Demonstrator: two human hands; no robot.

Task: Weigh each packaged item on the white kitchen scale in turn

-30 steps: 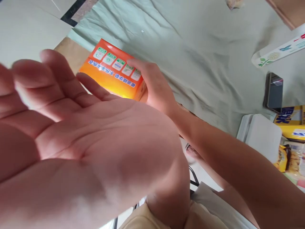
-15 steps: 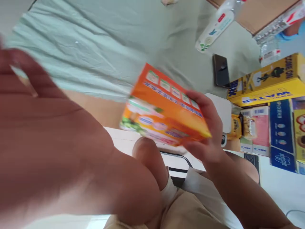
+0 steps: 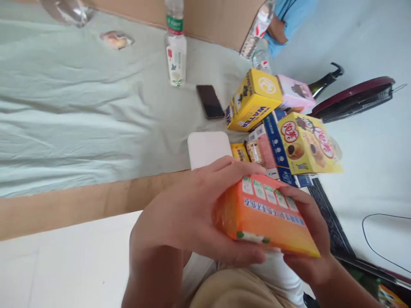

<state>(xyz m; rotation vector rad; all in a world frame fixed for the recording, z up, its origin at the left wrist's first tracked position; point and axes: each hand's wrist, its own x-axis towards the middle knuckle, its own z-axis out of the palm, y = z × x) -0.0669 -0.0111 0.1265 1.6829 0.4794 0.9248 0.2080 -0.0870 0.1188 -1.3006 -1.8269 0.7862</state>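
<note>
Pale green sheeting [image 3: 80, 111] covered the bed behind, with a drinks bottle [image 3: 175, 55], a dark phone [image 3: 210, 101] and a cluster of snack boxes [image 3: 282, 132] lying on it, and a white box [image 3: 205, 147] nearer the person. Both hands grasped the orange carton [image 3: 266, 216] above the lap: the left hand [image 3: 189, 214] wrapped one end, the right hand [image 3: 308, 239] cupped the other from below. Handling was judged best with fingers kept on opposite faces, the carton level, and pressure light enough not to dent the card.

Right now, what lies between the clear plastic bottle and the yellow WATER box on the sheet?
In the head view, a black phone lies flat between clear plastic bottle and yellow WATER box.
</note>
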